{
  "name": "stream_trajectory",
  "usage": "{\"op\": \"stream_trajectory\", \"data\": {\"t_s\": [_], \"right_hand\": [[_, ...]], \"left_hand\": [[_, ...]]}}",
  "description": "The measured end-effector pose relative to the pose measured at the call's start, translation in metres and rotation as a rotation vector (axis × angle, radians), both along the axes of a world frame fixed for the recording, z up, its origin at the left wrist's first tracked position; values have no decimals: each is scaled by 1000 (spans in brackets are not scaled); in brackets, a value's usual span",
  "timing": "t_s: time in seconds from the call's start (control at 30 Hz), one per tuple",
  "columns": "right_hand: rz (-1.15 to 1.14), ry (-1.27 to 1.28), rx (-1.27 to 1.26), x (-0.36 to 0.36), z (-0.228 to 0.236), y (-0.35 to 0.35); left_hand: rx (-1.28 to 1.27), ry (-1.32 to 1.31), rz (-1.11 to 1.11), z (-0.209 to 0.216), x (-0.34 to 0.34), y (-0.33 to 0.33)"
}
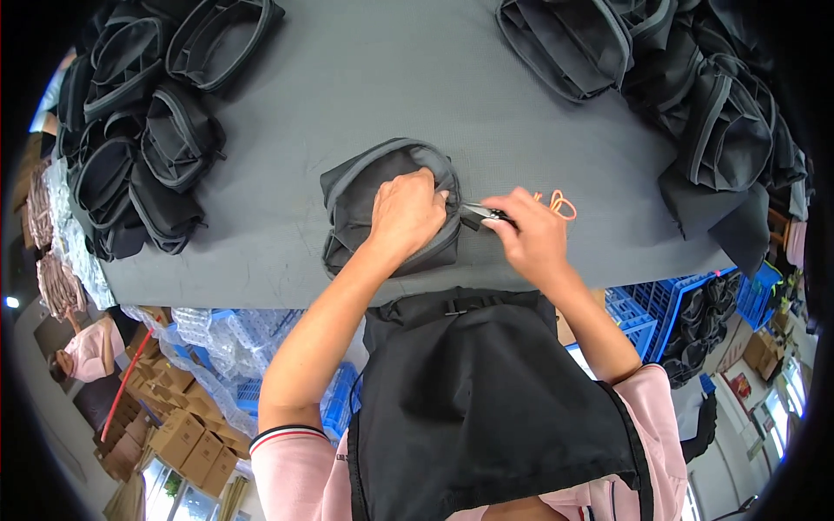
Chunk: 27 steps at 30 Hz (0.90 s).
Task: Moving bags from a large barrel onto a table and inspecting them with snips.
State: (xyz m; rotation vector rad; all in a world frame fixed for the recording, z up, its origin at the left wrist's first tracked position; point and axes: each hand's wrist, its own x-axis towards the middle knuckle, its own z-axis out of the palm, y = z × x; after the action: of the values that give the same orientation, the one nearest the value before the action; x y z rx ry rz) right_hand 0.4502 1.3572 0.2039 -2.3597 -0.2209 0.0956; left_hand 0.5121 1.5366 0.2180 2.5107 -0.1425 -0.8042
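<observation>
An unzipped black fabric pouch [358, 195] with a grey zipper rim lies on the grey table, its opening facing up. My left hand [407, 211] reaches over the opening and pinches the pouch's right rim, fingers closed. From the right, my right hand [532, 233] grips small thread snips [479, 209], whose metal blades point left and reach the pouch's right edge. A looped orange cord [560, 205] sticks out beside that hand. Whether the blades touch a thread is too small to tell.
Similar black pouches are heaped on the table at the far left [143, 139] and far right [725, 130]. Blue crates [660, 308] stand below the table's near edge at right. Cardboard boxes [187, 434] are stacked at lower left, and another person [87, 352] is beyond them.
</observation>
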Motion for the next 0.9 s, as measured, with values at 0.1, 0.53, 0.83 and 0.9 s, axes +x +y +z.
{"op": "stream_trajectory", "data": {"t_s": [0.1, 0.53, 0.83, 0.9], "right_hand": [[-327, 325, 608, 7, -10, 0], [-254, 445, 431, 44, 1, 35], [-247, 191, 385, 35, -6, 55], [-220, -13, 282, 32, -3, 59]], "left_hand": [[-15, -51, -29, -4, -3, 2], [-101, -9, -38, -4, -17, 4], [-125, 113, 171, 12, -13, 1], [-146, 123, 172, 13, -17, 0]]}}
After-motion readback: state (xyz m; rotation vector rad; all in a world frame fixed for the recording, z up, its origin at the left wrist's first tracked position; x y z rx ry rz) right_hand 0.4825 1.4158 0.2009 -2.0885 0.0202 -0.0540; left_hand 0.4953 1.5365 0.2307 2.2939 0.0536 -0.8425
